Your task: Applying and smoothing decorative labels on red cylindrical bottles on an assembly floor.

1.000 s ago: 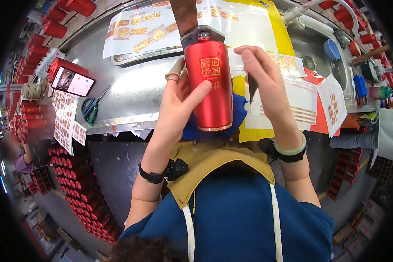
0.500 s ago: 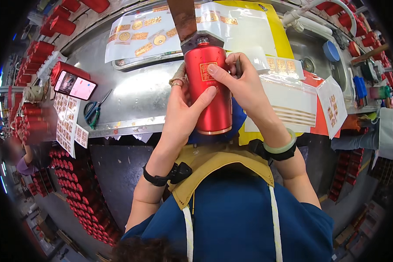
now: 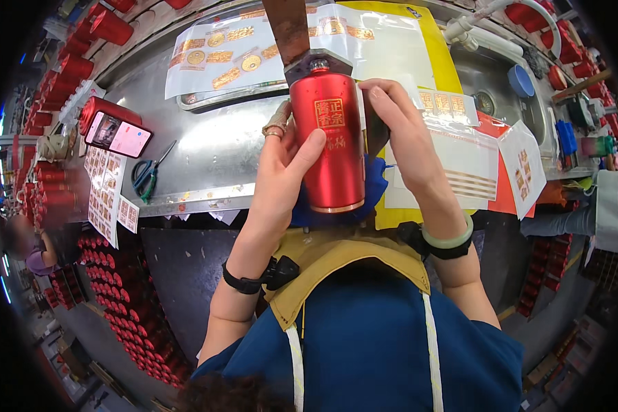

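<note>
A glossy red bottle [image 3: 332, 172] with a gold emblem on its front lies in the middle, its neck away from me, against a dark holder [image 3: 336, 62]. My left hand [image 3: 285, 161] is wrapped round the bottle's left side, thumb resting on its front. A wrapping covers one fingertip of that hand. At the bottle's right side, my right hand [image 3: 405, 130] has its fingers curled over a dark flat piece [image 3: 376, 130], whose kind I cannot make out. The right thumb is mostly hidden. Blue cloth [image 3: 375, 182] shows under the bottle.
Gold sticker sheets [image 3: 220, 51] lie at the back of the metal bench [image 3: 213, 144]. On the left are scissors [image 3: 147, 175], a lit phone [image 3: 119, 133] and more sheets. White sheets [image 3: 460, 154] lie right; a sink [image 3: 494, 75] stands back right. Red bottles [image 3: 127, 309] are stacked lower left.
My right hand has moved off the bottle's front to its right side, uncovering the gold emblem. The left thumb has slid slightly left. The bottle has stayed put.
</note>
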The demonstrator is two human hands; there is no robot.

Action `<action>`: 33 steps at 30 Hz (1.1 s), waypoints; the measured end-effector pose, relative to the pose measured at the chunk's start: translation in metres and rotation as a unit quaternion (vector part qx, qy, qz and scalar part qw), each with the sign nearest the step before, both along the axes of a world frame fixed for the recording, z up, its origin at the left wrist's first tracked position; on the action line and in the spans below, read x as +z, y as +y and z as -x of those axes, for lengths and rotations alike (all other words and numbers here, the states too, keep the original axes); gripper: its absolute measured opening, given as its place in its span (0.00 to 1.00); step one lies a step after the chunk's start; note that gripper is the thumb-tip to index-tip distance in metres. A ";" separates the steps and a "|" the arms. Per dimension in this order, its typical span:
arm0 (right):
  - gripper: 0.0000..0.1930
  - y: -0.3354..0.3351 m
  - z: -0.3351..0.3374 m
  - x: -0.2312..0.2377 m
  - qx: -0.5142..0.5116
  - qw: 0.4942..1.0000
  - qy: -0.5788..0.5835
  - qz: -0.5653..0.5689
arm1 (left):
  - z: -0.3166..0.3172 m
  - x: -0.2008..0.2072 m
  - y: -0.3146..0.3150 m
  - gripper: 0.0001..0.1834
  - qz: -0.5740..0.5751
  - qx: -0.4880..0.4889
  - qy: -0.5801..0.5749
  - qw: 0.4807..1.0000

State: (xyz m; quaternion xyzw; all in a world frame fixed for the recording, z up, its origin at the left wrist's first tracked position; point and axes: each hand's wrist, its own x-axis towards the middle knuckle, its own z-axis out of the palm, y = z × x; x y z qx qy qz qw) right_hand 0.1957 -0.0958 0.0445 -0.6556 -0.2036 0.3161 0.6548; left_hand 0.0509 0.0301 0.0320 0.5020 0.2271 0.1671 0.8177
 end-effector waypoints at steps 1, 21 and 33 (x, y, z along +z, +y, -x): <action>0.17 -0.005 0.001 0.002 -0.005 0.999 -0.031 -0.026 | 0.001 -0.001 0.002 0.39 0.018 0.000 -0.009 1.000; 0.12 -0.035 0.057 0.000 -0.004 0.993 -0.117 0.028 | 0.001 -0.004 0.002 0.39 -0.019 -0.020 0.004 1.000; 0.12 -0.032 0.060 -0.007 -0.026 0.986 -0.166 0.020 | 0.000 -0.008 0.003 0.39 -0.031 -0.016 -0.004 0.999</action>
